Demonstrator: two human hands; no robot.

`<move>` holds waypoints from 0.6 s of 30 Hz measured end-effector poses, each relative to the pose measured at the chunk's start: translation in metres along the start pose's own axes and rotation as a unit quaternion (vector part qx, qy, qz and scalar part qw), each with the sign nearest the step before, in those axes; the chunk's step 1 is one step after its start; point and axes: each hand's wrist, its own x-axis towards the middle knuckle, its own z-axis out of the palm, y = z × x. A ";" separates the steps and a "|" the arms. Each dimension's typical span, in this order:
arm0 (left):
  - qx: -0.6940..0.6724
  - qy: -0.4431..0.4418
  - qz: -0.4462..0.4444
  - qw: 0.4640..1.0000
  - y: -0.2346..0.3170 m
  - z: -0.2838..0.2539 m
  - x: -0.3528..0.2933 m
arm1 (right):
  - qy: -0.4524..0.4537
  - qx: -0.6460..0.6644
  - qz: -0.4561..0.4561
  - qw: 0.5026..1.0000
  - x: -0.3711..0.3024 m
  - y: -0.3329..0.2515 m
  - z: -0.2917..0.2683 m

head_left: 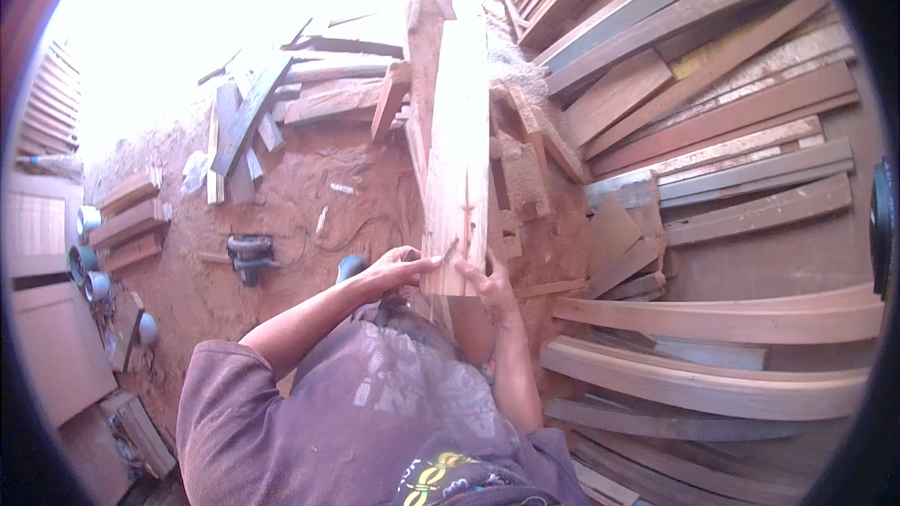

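A long pale wooden plank (457, 122) stretches away from me in the middle of the view, its near end just before my body. Dark knots and a crack mark its face close to that end. My left hand (401, 268) is closed on the plank's left edge, with a fingertip on the top face. On the opposite edge, my right hand (494, 285) grips near the corner, thumb pressed on top. The fingers beneath the wood are hidden. Below and beside the plank runs a rough timber beam (427, 66); whether the two touch I cannot tell.
A dark power tool (250, 256) lies on the reddish dirt floor at the left. Offcuts (337, 98) are heaped farther off. Stacked boards (731, 215) fill the right side, several curved timbers (712, 379) nearest me. Short wood blocks (131, 211) and panels (61, 342) stand far left.
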 end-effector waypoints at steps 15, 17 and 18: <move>-0.311 0.296 -0.137 0.893 -0.176 -0.148 0.015 | 0.276 -0.440 -0.032 0.854 -0.095 0.016 0.026; -0.144 0.329 -0.150 0.921 -0.183 -0.151 0.014 | 0.277 -0.439 -0.072 0.852 -0.074 0.012 0.025; -0.006 0.371 -0.161 0.915 -0.183 -0.147 0.014 | 0.269 -0.440 -0.055 0.855 -0.064 0.005 0.025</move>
